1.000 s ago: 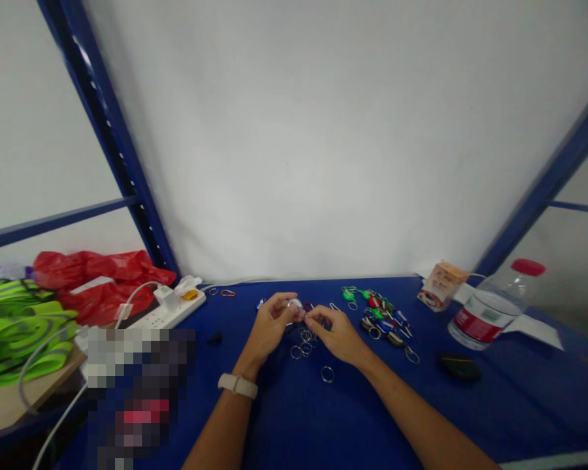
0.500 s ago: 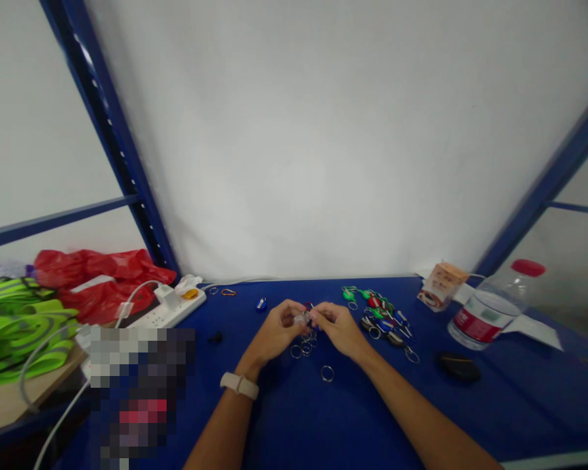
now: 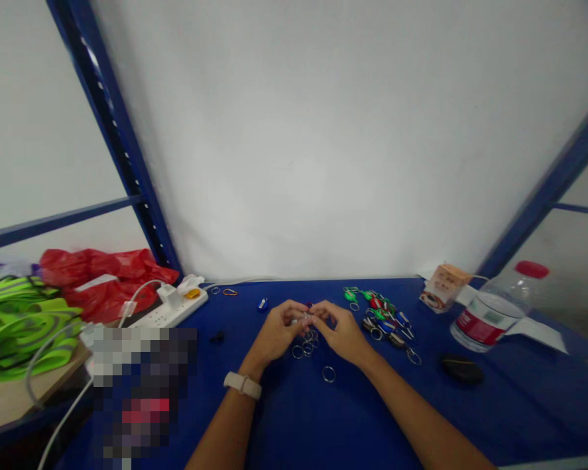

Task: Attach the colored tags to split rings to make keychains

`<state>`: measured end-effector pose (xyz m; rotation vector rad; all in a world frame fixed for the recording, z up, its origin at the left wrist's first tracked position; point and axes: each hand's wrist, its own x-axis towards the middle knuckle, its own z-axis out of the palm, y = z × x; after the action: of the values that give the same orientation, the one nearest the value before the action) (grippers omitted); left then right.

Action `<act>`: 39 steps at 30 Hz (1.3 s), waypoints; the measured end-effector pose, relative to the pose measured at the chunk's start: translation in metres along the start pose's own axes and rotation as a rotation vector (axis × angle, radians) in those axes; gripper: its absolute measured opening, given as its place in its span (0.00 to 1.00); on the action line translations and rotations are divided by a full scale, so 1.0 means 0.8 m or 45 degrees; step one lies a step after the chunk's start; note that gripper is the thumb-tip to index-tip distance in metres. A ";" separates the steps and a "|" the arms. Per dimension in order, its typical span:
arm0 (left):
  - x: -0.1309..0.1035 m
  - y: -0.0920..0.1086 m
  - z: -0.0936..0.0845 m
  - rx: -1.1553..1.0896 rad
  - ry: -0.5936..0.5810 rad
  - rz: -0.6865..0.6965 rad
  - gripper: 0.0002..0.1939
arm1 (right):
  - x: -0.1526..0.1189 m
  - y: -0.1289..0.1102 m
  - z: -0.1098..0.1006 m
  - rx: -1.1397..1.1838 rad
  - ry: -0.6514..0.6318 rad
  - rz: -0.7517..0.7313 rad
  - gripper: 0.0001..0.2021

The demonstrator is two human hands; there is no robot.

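My left hand [image 3: 277, 331] and my right hand [image 3: 340, 331] meet at the middle of the blue table [image 3: 294, 418], fingertips pinched together. Between them is something small and shiny, too small to name, with a bit of dark red behind the fingertips. Several metal rings [image 3: 308, 348] lie just below the fingers, and one loose ring [image 3: 328, 374] sits nearer to me. Right of my right hand is a pile of green, red, blue and black keychains [image 3: 385, 318]. A single blue keychain [image 3: 262, 303] lies beyond my left hand.
On the right stand a large bottle [image 3: 490, 313] and a small carton [image 3: 443, 287], with a black object [image 3: 461, 369] before them. At left are a power strip [image 3: 171, 310], a red bag [image 3: 108, 281] and green reflective straps [image 3: 24, 326]. A carabiner [image 3: 230, 292] lies at the back.
My right fingertips have shifted slightly and now press closer to my left ones. The whole view has moved a little; the things on the table lie as before.
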<state>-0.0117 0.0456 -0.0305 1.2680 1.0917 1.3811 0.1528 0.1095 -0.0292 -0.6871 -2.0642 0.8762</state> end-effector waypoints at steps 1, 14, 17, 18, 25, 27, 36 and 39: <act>0.000 0.000 0.000 -0.004 -0.002 -0.002 0.20 | -0.001 0.000 0.000 -0.084 0.001 -0.042 0.07; -0.001 -0.003 0.001 0.111 -0.008 0.004 0.14 | -0.005 0.004 -0.009 -0.648 -0.199 -0.208 0.07; -0.001 -0.002 0.002 0.179 -0.001 0.015 0.12 | -0.004 0.006 -0.009 -0.828 -0.190 -0.239 0.09; -0.001 -0.002 0.003 0.202 0.005 0.022 0.11 | -0.004 0.006 -0.009 -0.873 -0.180 -0.241 0.09; -0.001 0.000 0.007 0.238 0.019 0.020 0.12 | -0.001 0.008 -0.004 -0.926 -0.021 -0.107 0.09; -0.001 -0.001 0.008 0.243 0.019 0.034 0.11 | 0.001 0.011 0.000 -0.779 -0.010 0.004 0.09; 0.000 -0.006 0.010 0.447 0.061 0.093 0.09 | 0.008 0.029 0.009 0.040 -0.051 0.295 0.12; 0.000 -0.007 0.010 0.503 0.106 0.119 0.10 | 0.008 0.032 0.011 0.131 -0.070 0.296 0.14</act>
<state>-0.0033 0.0467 -0.0353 1.5702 1.4284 1.3371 0.1465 0.1270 -0.0497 -0.8666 -1.9976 1.1353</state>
